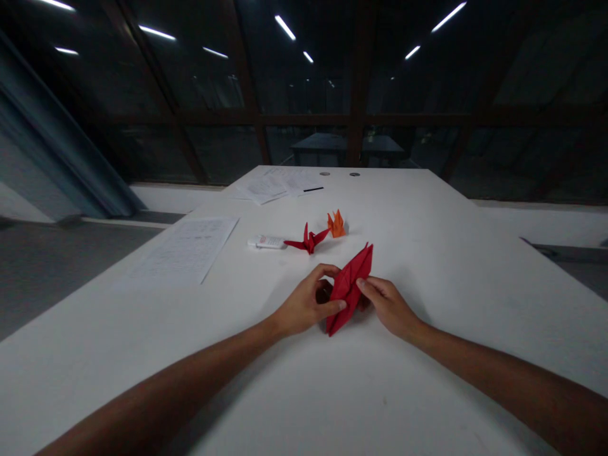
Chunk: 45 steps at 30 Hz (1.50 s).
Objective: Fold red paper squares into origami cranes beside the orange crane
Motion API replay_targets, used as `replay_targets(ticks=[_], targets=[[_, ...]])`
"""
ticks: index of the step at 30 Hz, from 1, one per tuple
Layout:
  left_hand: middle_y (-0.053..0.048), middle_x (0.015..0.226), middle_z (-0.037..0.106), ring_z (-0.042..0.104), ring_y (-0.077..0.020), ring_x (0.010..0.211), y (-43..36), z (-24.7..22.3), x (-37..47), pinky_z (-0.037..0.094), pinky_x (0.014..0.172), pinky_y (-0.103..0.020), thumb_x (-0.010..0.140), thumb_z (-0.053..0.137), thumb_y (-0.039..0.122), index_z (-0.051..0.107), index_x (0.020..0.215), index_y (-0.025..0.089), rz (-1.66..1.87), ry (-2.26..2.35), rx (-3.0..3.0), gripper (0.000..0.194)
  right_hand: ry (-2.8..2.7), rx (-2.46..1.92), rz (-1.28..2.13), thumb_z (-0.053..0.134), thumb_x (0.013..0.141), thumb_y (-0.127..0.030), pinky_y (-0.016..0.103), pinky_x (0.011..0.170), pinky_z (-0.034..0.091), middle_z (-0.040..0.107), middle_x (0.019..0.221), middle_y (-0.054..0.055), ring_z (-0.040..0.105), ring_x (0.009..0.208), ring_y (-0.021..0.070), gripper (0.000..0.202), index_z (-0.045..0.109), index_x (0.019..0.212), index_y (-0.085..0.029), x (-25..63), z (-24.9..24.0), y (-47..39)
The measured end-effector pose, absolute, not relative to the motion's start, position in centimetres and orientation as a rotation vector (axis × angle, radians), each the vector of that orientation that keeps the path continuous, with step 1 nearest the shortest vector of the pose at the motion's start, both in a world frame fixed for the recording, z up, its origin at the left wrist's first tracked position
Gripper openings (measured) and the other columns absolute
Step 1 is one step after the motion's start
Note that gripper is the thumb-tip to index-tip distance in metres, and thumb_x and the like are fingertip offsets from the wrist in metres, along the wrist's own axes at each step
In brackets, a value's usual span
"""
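The red folded paper (350, 278) sits between my two hands, a little below and right of the centre of the frame, and both of them touch it. Its long axis runs aslant, from a lower tip towards the bottom left to a split, pointed end towards the upper right. My left hand (301, 307) comes in at its left side, thumb laid flat on the lower part of the near face and fingers curled round behind; it is the nearer one to the bottom tip. My right hand (389, 307) meets the opposite edge about halfway up, in a narrow pinch with the thumb in front; its other fingers are mostly hidden, so I cannot tell how they press. The right thumb is the nearer to the upper points, which stick out clear of both hands. Whether the lower tip touches the white table (475, 297) I cannot tell. Beyond, higher in the frame, stand a red paper crane (310, 243) and, just to its right, an orange folded figure (337, 225).
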<state>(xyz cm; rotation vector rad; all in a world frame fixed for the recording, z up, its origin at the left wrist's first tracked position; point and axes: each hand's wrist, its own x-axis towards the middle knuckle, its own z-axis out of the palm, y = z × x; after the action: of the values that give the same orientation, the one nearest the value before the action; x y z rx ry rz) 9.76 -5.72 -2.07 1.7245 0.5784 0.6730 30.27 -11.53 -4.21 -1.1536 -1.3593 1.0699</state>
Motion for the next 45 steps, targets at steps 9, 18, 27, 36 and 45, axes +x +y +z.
replay_targets(ticks=[9, 18, 27, 36, 45], targets=[[-0.001, 0.087, 0.062, 0.056, -0.0110, 0.066, -6.4, -1.7, 9.7, 0.044, 0.059, -0.022, 0.092, 0.061, 0.029, 0.049, 0.127, 0.020, 0.728, 0.708, 1.970, 0.038, -1.270, -1.170, 1.146, 0.058, 0.089, -0.040, 0.029, 0.057, 0.043, 0.062, 0.065, 0.000, 0.055, 0.059, 0.0160, 0.026, 0.066, 0.083, -0.016, 30.2, -3.7, -11.3], [-0.008, 0.119, 0.061, 0.063, -0.0150, 0.080, -7.0, -1.9, 9.9, 0.053, 0.070, -0.028, 0.081, 0.068, 0.023, 0.045, 0.133, 0.024, 0.819, 0.799, 2.183, 0.057, -1.268, -1.139, 1.203, 0.062, 0.079, -0.030, 0.028, 0.055, 0.040, 0.062, 0.066, -0.001, 0.052, 0.057, 0.0134, 0.013, 0.064, 0.078, -0.017, 30.2, -3.4, -11.1], [-0.007, 0.112, 0.067, 0.068, -0.0180, 0.082, -7.3, -1.9, 9.6, 0.052, 0.062, -0.026, 0.084, 0.067, 0.026, 0.047, 0.128, 0.023, 0.886, 0.895, 2.215, 0.048, -1.260, -1.059, 1.266, 0.069, 0.080, -0.033, 0.025, 0.052, 0.039, 0.066, 0.076, 0.000, 0.053, 0.057, 0.0116, 0.022, 0.060, 0.094, -0.019, 30.0, -3.4, -11.1], [-0.007, 0.129, 0.060, 0.067, -0.0195, 0.099, -7.1, -2.1, 9.6, 0.057, 0.075, -0.030, 0.087, 0.063, 0.022, 0.057, 0.104, 0.022, 0.917, 0.874, 2.371, 0.018, -1.305, -1.032, 1.256, 0.071, 0.086, -0.041, 0.024, 0.052, 0.039, 0.067, 0.081, -0.002, 0.053, 0.057, 0.0109, 0.035, 0.054, 0.110, -0.021, 30.1, -4.1, -11.0], [-0.009, 0.122, 0.066, 0.067, -0.0211, 0.099, -7.1, -1.6, 9.7, 0.056, 0.078, -0.030, 0.094, 0.057, 0.027, 0.065, 0.108, 0.021, 1.018, 0.811, 2.194, 0.018, -1.323, -1.021, 1.238, 0.070, 0.088, -0.036, 0.024, 0.052, 0.039, 0.068, 0.081, -0.001, 0.054, 0.058, 0.0107, 0.032, 0.054, 0.111, -0.021, 30.2, -3.9, -11.1]])
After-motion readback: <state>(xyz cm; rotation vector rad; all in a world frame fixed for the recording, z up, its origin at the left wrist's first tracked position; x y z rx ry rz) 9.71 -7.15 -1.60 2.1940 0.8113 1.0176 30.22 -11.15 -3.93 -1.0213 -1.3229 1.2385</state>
